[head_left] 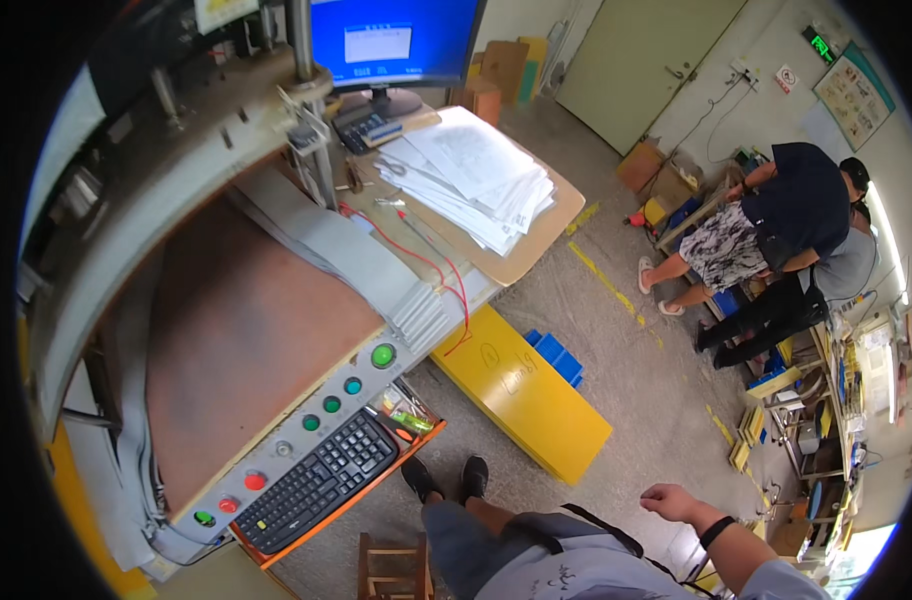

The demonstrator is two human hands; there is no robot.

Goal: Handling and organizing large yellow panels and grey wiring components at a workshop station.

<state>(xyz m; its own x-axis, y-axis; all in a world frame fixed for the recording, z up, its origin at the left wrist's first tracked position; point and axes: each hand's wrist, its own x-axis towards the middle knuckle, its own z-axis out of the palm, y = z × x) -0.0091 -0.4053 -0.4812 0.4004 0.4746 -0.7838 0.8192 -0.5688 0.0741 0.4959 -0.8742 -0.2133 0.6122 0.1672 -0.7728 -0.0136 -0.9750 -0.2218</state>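
My right hand point(668, 502), with a black band point(717, 532) around the wrist, hangs in the air at the lower right, beside my body. Its fingers are curled in, and nothing shows between them. It touches nothing; the yellow slab point(536, 395) with handwriting on top is the nearest large thing, to its upper left. My left hand is out of view. Ahead to the left stands a machine with a brown flat bed point(246, 340) and a front panel of green and red buttons point(331, 404). A black keyboard point(321, 480) lies on an orange-edged tray below the panel.
A monitor point(391, 40) and stacked papers point(476, 175) sit on a side table. Red wires point(446, 265) hang at its edge. A blue crate point(554, 358) is beside the slab, a wooden stool point(391, 565) near my feet. Two people point(786, 230) lean over benches at right.
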